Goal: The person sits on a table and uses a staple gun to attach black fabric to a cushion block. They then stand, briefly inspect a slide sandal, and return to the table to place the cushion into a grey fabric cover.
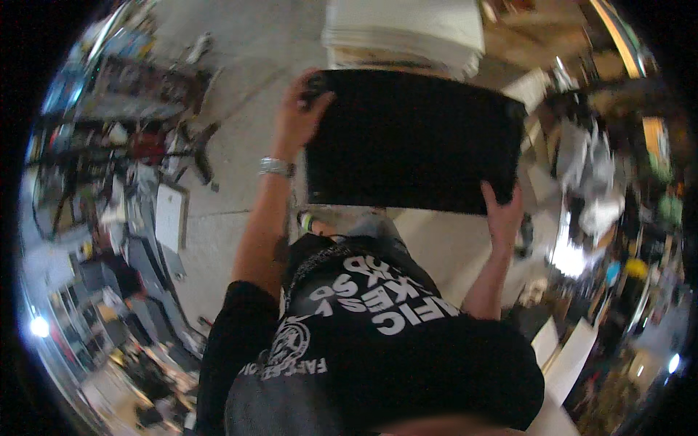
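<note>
A large black rectangular panel (414, 142) is held out in front of my body, slightly tilted; its dark face shows no detail, so its exact kind is unclear. My left hand (302, 112) grips its far left corner, with the thumb over the face and a metal watch on the wrist. At the near right corner, my right hand (503, 214) is closed on the edge, thumb on top. The fingers beneath the panel are hidden. Just beyond its far edge lies a stack of white sheets or boards (403, 33).
Concrete floor (233, 73) spreads to the left. Cluttered shelving (138, 94) and a white board (171, 218) stand on that side. To the right are plastic bags (582, 160), pale boards (571, 360) and mixed piled goods.
</note>
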`<state>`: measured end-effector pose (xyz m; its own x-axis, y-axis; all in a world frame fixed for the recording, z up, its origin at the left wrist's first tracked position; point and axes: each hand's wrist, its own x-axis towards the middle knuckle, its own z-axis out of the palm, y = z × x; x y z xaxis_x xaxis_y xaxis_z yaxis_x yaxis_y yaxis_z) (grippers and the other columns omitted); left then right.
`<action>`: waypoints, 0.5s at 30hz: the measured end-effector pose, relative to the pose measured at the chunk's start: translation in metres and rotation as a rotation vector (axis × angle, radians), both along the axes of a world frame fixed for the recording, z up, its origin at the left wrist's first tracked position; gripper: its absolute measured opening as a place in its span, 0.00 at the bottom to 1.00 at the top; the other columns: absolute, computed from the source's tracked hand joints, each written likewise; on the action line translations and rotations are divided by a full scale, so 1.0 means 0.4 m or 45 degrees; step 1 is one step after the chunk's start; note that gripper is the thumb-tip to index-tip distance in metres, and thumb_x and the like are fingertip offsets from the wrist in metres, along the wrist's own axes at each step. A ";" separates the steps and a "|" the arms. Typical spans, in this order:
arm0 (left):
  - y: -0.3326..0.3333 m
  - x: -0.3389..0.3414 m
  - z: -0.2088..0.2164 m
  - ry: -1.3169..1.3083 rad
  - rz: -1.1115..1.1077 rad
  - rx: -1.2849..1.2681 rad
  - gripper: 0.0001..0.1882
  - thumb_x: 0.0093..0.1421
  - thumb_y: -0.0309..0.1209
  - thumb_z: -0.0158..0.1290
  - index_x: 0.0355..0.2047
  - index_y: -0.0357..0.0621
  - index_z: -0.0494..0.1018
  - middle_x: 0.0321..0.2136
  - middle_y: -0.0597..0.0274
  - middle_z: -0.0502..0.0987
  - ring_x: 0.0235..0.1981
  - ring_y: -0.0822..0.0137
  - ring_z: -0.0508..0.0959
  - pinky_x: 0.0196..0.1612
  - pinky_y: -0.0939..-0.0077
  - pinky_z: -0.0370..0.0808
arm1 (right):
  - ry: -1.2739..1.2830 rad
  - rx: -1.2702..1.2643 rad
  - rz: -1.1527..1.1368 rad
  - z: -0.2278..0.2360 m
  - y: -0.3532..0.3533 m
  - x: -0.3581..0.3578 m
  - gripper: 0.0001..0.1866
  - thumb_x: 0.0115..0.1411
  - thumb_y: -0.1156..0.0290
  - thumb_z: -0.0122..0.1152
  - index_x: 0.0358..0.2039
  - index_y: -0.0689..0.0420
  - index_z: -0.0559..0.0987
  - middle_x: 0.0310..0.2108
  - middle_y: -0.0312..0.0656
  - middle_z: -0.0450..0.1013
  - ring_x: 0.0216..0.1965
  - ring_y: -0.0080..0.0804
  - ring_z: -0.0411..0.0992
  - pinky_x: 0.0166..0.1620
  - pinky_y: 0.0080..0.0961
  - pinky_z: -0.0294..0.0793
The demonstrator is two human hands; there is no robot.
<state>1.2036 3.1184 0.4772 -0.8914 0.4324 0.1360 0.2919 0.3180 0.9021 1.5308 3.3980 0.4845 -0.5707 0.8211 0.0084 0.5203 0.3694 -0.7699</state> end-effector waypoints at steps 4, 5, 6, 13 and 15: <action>-0.146 -0.004 -0.066 -0.002 0.168 -0.049 0.37 0.64 0.46 0.61 0.70 0.55 0.61 0.61 0.50 0.74 0.52 0.53 0.81 0.56 0.58 0.75 | 0.058 0.493 0.187 0.013 -0.017 -0.045 0.30 0.60 0.55 0.71 0.56 0.63 0.78 0.51 0.53 0.79 0.52 0.48 0.77 0.56 0.40 0.73; -0.228 -0.005 -0.099 -0.124 0.234 -0.155 0.38 0.64 0.48 0.59 0.70 0.55 0.60 0.62 0.49 0.73 0.53 0.51 0.80 0.57 0.57 0.74 | -0.013 0.505 0.187 0.024 -0.025 -0.069 0.29 0.60 0.55 0.71 0.54 0.63 0.78 0.50 0.54 0.79 0.51 0.49 0.77 0.55 0.40 0.74; -0.302 -0.001 -0.145 -0.265 0.274 -0.236 0.38 0.65 0.51 0.58 0.71 0.55 0.59 0.63 0.48 0.72 0.54 0.49 0.80 0.58 0.56 0.73 | -0.061 0.537 0.190 0.033 -0.006 -0.101 0.28 0.60 0.54 0.71 0.52 0.63 0.79 0.49 0.54 0.79 0.51 0.51 0.78 0.53 0.41 0.75; -1.208 0.521 -0.552 -0.702 0.934 -1.049 0.32 0.65 0.52 0.54 0.64 0.50 0.69 0.53 0.47 0.79 0.50 0.50 0.80 0.55 0.56 0.75 | -0.617 1.035 0.060 0.114 -0.070 -0.253 0.25 0.63 0.44 0.59 0.41 0.56 0.81 0.39 0.52 0.80 0.42 0.57 0.78 0.44 0.50 0.75; -1.427 0.814 -0.617 -1.107 0.958 -1.277 0.26 0.68 0.46 0.51 0.64 0.53 0.69 0.56 0.48 0.77 0.55 0.48 0.78 0.55 0.52 0.75 | -0.809 1.085 0.135 0.165 -0.148 -0.298 0.27 0.65 0.42 0.53 0.41 0.55 0.81 0.39 0.51 0.80 0.42 0.58 0.77 0.43 0.53 0.75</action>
<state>1.5294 2.5477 0.2305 -0.5859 -0.5518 -0.5935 -0.7021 0.7113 0.0318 1.4115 3.3390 0.5504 -0.7403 0.6309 0.2322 0.6692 0.7246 0.1648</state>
